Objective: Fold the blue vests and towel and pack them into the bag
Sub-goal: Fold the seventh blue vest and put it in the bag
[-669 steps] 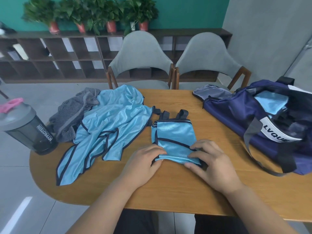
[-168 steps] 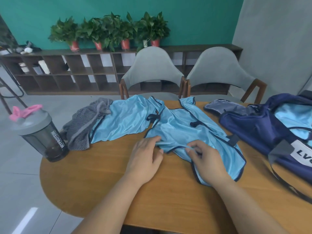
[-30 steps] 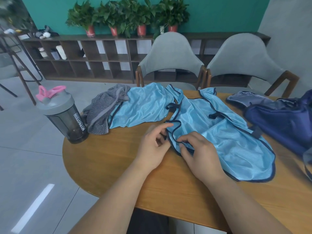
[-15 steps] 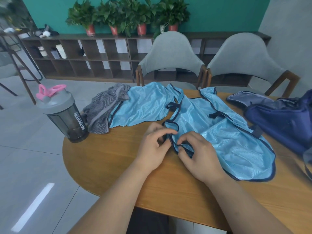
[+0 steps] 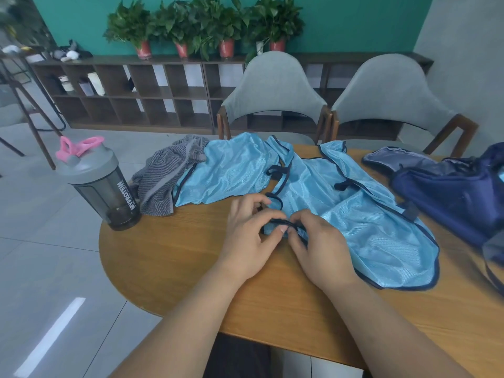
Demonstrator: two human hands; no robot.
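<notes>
A shaker bottle [image 5: 101, 184] stands far left of the spread vest [image 5: 368, 222], then the grey towel [image 5: 163, 184] and a second vest [image 5: 231, 170], both unfolded. At its near-left edge, the left hand [image 5: 251, 238] and right hand [image 5: 321, 249] pinch the dark trim with curled fingers. The bag [image 5: 450, 197] sits right of it. That slick fabric could slip free, skewing the fold.

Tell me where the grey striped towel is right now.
In the head view, the grey striped towel lies crumpled at the far-left edge of the table, between the shaker bottle and a spread blue vest that touches it.
</notes>
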